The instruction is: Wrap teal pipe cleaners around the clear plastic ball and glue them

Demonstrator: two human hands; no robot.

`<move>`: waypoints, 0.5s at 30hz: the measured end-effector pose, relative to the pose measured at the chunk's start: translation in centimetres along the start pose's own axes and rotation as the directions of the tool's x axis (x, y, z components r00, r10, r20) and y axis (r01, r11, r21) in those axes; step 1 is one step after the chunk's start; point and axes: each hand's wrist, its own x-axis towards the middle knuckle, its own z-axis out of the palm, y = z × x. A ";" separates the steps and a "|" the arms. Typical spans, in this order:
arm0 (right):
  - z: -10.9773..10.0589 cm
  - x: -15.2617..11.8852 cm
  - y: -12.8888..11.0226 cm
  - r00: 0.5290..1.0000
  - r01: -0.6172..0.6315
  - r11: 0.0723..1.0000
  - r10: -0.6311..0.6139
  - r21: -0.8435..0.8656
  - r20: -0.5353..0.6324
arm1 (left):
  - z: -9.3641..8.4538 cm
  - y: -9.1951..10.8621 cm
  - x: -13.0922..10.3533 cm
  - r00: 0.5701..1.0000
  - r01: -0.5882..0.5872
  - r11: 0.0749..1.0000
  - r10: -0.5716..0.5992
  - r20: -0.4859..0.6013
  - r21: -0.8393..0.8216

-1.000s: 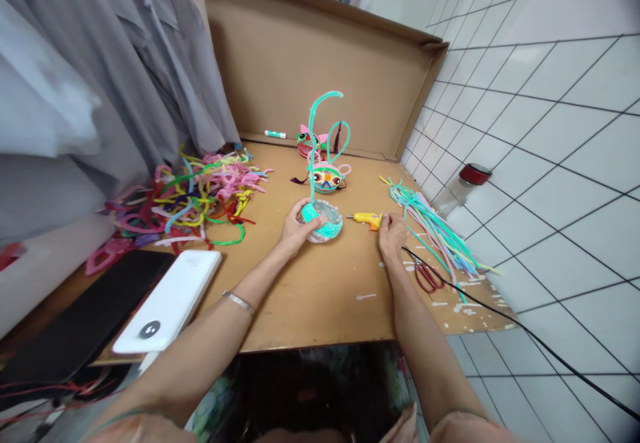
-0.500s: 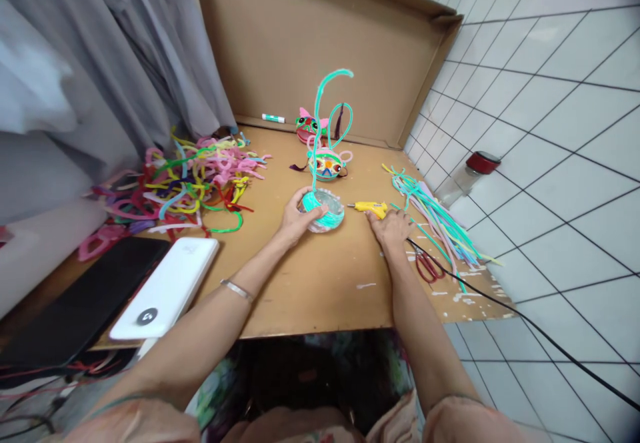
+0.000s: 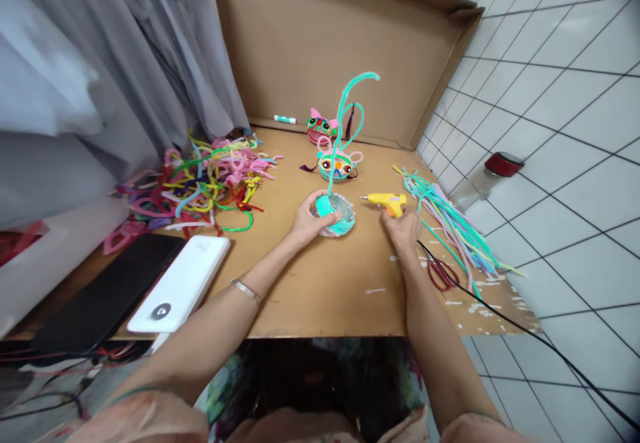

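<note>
My left hand point(image 3: 311, 222) is closed around a round, cup-like piece point(image 3: 342, 224) wrapped in turquoise pipe cleaner, its thumb across the near side. A long turquoise strand point(image 3: 341, 106) rises from this piece and curls over to the right at its top. To the right, my right hand point(image 3: 403, 226) has its fingers wrapped round the handle of a yellow glue gun point(image 3: 384, 200), whose nozzle points left toward the round piece. Behind the strand sits a decorated animal face point(image 3: 335, 165) with pink loop ears. Farther back is a red and green face point(image 3: 321, 127) with pink ears.
Tangled pipe cleaners point(image 3: 215, 183) lie at the left, near a black device point(image 3: 110, 290) and a white power bank point(image 3: 180, 283). At the right are straight pipe cleaners point(image 3: 460, 223), red scissors point(image 3: 442, 274), a black cable point(image 3: 520, 328) and a red-lidded jar point(image 3: 504, 164).
My right hand has closed around the glue gun's handle, and the gun looks slightly raised. The whole view has shifted, with the table appearing farther right. My left hand still holds the round piece.
</note>
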 end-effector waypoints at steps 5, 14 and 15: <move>-0.8 -0.5 -1.4 0.987 0.150 0.941 -0.128 0.303 -0.094 | 0.0 0.1 -0.1 0.998 -0.053 0.997 0.051 0.038 0.054; -2.6 -1.7 -2.3 0.893 0.446 0.883 -0.428 0.145 -0.143 | -0.1 0.2 -0.1 0.977 -0.201 0.960 0.183 0.108 0.197; -2.7 -1.8 -2.3 0.878 0.474 0.872 -0.457 0.123 -0.141 | -0.1 0.1 0.0 0.977 -0.203 0.959 0.184 0.110 0.198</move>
